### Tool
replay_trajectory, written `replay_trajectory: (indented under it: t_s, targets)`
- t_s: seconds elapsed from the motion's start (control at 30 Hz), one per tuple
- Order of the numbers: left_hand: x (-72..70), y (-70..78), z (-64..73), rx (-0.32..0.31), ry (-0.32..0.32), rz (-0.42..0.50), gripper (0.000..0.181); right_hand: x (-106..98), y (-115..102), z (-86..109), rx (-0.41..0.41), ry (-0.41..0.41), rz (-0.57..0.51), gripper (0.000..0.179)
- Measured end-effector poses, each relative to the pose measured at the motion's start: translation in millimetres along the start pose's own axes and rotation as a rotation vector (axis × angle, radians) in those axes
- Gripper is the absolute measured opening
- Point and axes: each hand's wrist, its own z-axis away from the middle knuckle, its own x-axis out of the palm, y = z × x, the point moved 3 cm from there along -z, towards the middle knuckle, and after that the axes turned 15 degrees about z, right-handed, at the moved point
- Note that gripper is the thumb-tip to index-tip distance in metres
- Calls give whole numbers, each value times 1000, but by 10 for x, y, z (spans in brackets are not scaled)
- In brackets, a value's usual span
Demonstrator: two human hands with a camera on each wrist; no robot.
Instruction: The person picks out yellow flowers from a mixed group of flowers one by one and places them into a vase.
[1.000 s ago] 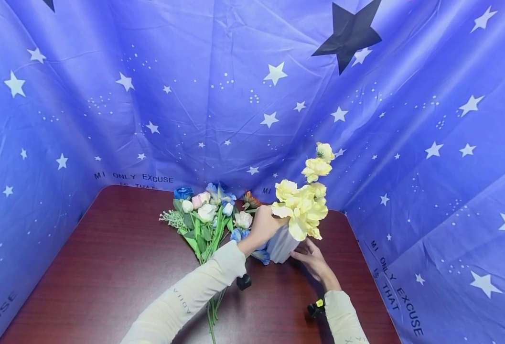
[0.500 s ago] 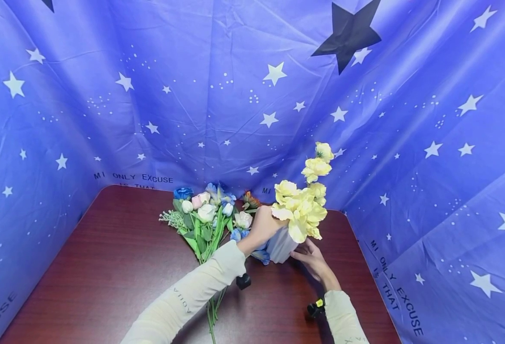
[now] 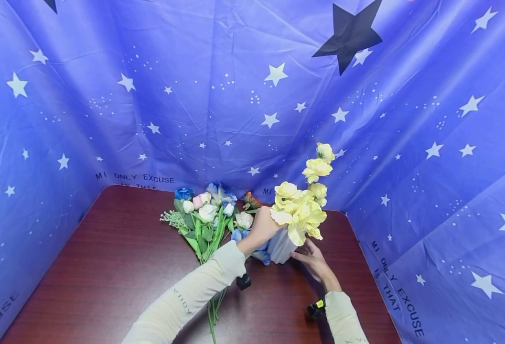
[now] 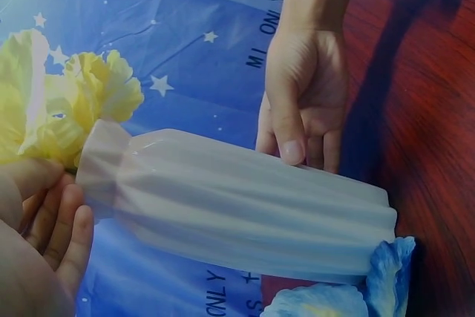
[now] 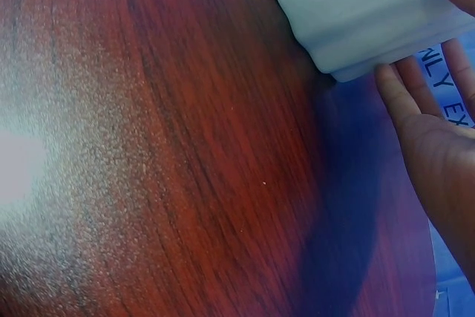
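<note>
A pale, ribbed vase (image 3: 281,247) stands on the table, its mouth hidden by the yellow artificial flower (image 3: 300,212) in the head view. At that mouth my left hand (image 3: 264,228) has its fingers curled at the base of the blossoms, pinching the flower's stem; the stem itself is mostly hidden. In the left wrist view, the vase (image 4: 245,202) shows whole, with the left hand (image 4: 44,235) at its neck. My right hand (image 3: 314,262) holds the vase's lower side. Seen from the right wrist, the thumb and fingers of that hand (image 5: 445,139) lie on opposite sides of it.
Left of the vase lies a pile of artificial flowers (image 3: 207,212), blue, white and pink, stems toward the near edge. A blue bloom (image 3: 261,257) touches the vase's foot area. An orange flower (image 3: 251,199) lies behind. Star-printed blue cloth (image 3: 218,95) surrounds the table (image 3: 106,267).
The yellow blossoms near the vase's mouth have shifted very slightly. Both hands and the vase stay practically where they were.
</note>
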Motion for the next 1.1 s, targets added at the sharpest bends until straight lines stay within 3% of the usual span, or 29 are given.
replay_trajectory:
  t_s: [0.23,0.63,0.83,0.97,1.1]
  targets:
    - [-16,12,25,5,0,-19,18,10,7,29,-13,-3,12,47]
    - [-49,37,31,26,25,-48,19,26,-8,38,-29,-5,15,47]
    - [-68,33,28,-8,32,-64,16,30,-19,32,-19,8,10,48]
    - [-101,10,19,-6,7,-61,12,33,-38,40,-10,12,8,47]
    - [-168,11,8,-4,-45,12,8,28,-65,41,-19,5,13,48]
